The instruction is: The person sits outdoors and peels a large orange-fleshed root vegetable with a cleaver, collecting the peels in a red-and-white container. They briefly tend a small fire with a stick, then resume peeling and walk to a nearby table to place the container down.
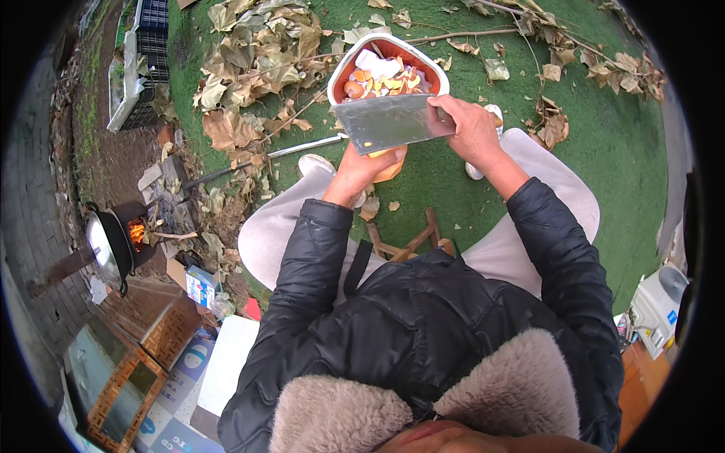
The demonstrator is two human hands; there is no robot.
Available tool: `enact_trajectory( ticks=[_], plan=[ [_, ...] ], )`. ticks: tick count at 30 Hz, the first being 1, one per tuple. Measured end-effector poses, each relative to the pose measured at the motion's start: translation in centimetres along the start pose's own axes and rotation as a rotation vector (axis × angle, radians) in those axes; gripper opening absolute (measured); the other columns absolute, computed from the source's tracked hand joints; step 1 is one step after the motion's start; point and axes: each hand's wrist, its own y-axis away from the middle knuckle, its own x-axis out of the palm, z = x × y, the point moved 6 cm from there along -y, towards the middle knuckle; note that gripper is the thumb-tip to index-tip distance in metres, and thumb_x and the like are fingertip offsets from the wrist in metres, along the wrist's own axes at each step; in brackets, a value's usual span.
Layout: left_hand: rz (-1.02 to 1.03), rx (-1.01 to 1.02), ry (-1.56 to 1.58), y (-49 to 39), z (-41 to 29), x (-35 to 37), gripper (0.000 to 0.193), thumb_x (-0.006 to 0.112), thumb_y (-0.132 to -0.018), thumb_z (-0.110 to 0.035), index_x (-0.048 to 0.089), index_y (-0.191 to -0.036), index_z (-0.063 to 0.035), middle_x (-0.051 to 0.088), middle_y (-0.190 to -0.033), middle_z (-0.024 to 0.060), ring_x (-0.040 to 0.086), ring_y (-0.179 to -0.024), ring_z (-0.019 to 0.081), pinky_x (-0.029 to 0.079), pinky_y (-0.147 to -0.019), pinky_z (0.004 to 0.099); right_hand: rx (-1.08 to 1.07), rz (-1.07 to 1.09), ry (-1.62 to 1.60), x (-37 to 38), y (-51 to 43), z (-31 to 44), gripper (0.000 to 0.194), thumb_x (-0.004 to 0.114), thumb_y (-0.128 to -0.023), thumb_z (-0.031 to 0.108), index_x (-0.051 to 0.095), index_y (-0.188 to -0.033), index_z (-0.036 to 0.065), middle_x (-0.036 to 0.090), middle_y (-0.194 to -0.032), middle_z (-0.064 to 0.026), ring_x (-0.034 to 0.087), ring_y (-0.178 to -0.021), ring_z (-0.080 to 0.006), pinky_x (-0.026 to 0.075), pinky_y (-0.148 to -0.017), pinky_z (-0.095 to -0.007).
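Note:
In my right hand (pixel 467 127) is a wide cleaver blade (pixel 391 122), held by its right end and lying almost flat. My left hand (pixel 362 170) grips a peeled orange vegetable piece (pixel 388 170), partly hidden beneath the blade; whether the blade touches it cannot be told. Just beyond the cleaver stands a red and white plastic bin (pixel 337 85) holding peels (pixel 396 82), a reddish-brown rounded scrap and crumpled white paper (pixel 376 64).
Dry leaves (pixel 272 51) and branches lie on green artificial turf (pixel 623 187). A metal pole (pixel 306 146) is left of my feet. At left, a lidded wok (pixel 105 243) sits at a stove with fire (pixel 136 233). Wooden stool legs (pixel 416 240) show between my knees.

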Motion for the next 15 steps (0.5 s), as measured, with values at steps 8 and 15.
enact_trajectory(
  ticks=[8, 15],
  plan=[
    [0.154, 0.387, -0.508, -2.5, 1.8, 0.7, 0.055, 0.045, -0.109, -0.038, 0.038, -0.156, -0.0094, 0.051, -0.15, 0.0134, 0.054, -0.134, 0.0277, 0.049, -0.112, 0.0425, -0.29, 0.071, -0.004, 1.0, 1.3, 5.4, 0.037, 0.075, -0.078, 0.006, 0.067, -0.114, 0.013, 0.066, -0.081, -0.0053, 0.068, -0.075, -0.0253, 0.046, -0.065, -0.0394],
    [0.12, -0.055, 0.558, -3.7, 4.2, 0.2, 0.058, 0.036, -0.109, -0.048, 0.04, -0.154, -0.011, 0.056, -0.143, 0.0119, 0.06, -0.125, 0.0273, 0.053, -0.107, 0.0403, -0.31, 0.068, -0.019, 0.9, 1.3, 5.8, 0.039, 0.076, -0.078, 0.007, 0.067, -0.116, 0.013, 0.065, -0.08, -0.0053, 0.067, -0.075, -0.025, 0.046, -0.065, -0.0391]
  ],
)
